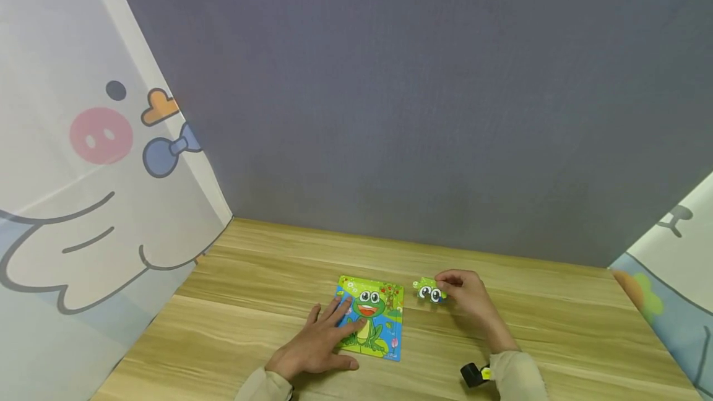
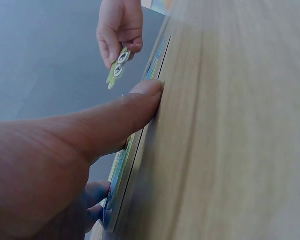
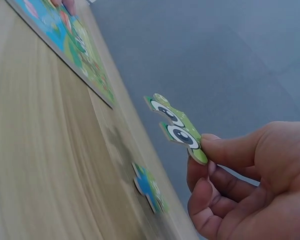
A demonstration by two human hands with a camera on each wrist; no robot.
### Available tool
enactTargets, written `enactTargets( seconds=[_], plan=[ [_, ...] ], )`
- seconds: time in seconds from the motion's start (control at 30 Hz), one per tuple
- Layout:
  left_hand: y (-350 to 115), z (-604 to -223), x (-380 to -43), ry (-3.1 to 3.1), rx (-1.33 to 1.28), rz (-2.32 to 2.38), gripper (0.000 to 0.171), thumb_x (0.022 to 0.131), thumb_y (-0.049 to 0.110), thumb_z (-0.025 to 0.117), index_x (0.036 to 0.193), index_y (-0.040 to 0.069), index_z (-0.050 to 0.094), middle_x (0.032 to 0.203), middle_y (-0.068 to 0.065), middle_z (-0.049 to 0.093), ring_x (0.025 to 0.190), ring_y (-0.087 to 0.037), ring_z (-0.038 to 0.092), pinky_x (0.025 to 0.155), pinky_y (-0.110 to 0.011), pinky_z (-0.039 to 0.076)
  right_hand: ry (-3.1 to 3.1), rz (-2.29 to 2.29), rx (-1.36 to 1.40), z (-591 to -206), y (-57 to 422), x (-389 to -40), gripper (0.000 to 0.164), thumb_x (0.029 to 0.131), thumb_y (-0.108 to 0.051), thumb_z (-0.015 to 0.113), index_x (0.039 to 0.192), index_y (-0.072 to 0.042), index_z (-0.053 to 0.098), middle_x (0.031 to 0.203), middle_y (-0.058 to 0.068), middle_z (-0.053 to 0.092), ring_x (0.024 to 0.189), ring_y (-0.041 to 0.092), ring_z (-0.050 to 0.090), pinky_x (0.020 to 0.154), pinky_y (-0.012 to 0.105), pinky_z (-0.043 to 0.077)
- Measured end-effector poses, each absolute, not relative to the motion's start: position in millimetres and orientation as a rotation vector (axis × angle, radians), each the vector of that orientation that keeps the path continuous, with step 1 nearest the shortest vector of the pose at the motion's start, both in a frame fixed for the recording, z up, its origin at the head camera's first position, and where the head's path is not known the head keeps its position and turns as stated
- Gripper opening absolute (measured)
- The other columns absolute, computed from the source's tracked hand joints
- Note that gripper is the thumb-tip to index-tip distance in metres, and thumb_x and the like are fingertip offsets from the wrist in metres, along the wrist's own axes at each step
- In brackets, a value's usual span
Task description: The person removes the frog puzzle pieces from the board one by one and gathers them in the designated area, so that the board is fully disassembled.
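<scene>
A square frog puzzle board (image 1: pixel 384 327) lies flat on the table, its picture showing a green frog with an open red mouth. My left hand (image 1: pixel 320 342) rests on its left side with fingers spread. To the right of the board, my right hand (image 1: pixel 470 296) pinches a puzzle piece (image 3: pixel 177 127) between thumb and fingers. This piece is green and carries two big eyes; it is held above the table, tilted. Below it, a second piece (image 3: pixel 149 189) in blue and green lies on the wood, seen in the right wrist view.
The wooden table (image 1: pixel 234 302) meets a grey wall (image 1: pixel 390 110) at the back. Printed cartoon panels stand at the left (image 1: pixel 100 203) and right. A small black object (image 1: pixel 472 375) with a yellow part sits by the right sleeve.
</scene>
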State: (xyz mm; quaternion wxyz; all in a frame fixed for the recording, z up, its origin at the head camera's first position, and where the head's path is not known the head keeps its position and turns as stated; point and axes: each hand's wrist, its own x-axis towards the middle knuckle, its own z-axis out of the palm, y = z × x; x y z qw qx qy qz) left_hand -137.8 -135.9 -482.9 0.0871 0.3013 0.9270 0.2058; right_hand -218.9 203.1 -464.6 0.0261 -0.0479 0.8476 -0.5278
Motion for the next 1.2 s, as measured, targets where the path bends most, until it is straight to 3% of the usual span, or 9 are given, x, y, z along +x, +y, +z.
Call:
enactTargets(
  seconds=[0.33, 0.6, 1.2],
  plan=[
    [-135.4, -482.6, -137.3, 2.756, 0.888, 0.604, 0.073, 0.089, 0.055, 0.065, 0.152, 0.024, 0.044, 0.167, -0.022, 0.016, 0.154, -0.048, 0.015, 0.114, -0.077, 0.017, 2.683, -1.569, -0.18, -465.1, 229.5, -218.2, 0.021, 0.095, -0.005, 0.065, 0.112, 0.008, 0.07, 0.104, 0.02, 0.072, 0.076, 0.002, 0.057, 0.066, 0.022, 0.052],
    [-134.9, -483.0, -137.5, 2.755, 0.88, 0.593, 0.075, 0.089, 0.057, 0.065, 0.153, 0.026, 0.042, 0.168, -0.021, 0.016, 0.154, -0.048, 0.015, 0.114, -0.078, 0.017, 2.682, -1.556, -0.172, -470.5, 254.1, -221.5, 0.022, 0.096, -0.003, 0.062, 0.113, 0.009, 0.068, 0.107, 0.02, 0.071, 0.081, -0.003, 0.06, 0.071, 0.024, 0.056],
    [-135.0, -480.5, -136.0, 2.748, 0.862, 0.598, 0.074, 0.089, 0.056, 0.066, 0.153, 0.027, 0.042, 0.168, -0.021, 0.014, 0.155, -0.047, 0.014, 0.115, -0.076, 0.017, 2.78, -1.354, -0.138, -480.4, 285.3, -230.1, 0.021, 0.097, -0.002, 0.06, 0.112, 0.009, 0.069, 0.105, 0.021, 0.072, 0.079, 0.0, 0.059, 0.067, 0.021, 0.051]
  ],
)
